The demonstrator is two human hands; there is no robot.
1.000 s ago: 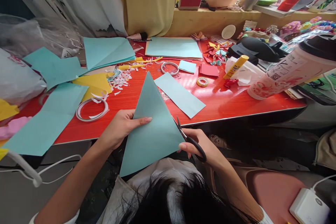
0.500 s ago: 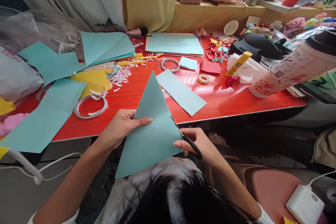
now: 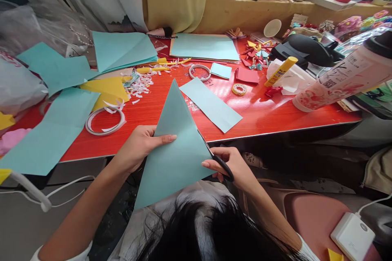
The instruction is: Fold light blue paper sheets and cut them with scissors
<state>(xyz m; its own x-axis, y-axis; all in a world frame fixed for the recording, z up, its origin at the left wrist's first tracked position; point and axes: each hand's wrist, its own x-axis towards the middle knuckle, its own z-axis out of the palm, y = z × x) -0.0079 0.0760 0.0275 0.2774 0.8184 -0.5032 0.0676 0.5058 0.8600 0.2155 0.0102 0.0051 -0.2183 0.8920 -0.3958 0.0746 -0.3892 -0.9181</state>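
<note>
A folded light-blue sheet of paper (image 3: 174, 159), pointed at the top, is held over my lap at the table's front edge. My left hand (image 3: 145, 147) grips its left side, thumb flat on the face and fingers hidden behind. In my right hand (image 3: 228, 163) are black-handled scissors (image 3: 227, 167), their blades lying along the paper's right edge. The lower handle is partly covered by the paper and fingers. Just beyond the sheet a light-blue paper strip (image 3: 211, 104) lies on the red table (image 3: 147, 110).
Left on the table are blue sheets (image 3: 52, 130), a yellow piece (image 3: 107, 91), a tape roll (image 3: 105, 121) and white paper shreds (image 3: 142, 85). Farther back lies a blue paper stack (image 3: 205, 47). To the right are a glue stick (image 3: 281, 71) and a tall cup (image 3: 343, 75).
The scissors have shifted slightly up and left along the paper's right edge, with more blade showing. My left hand keeps its hold. The whole view has tilted slightly.
</note>
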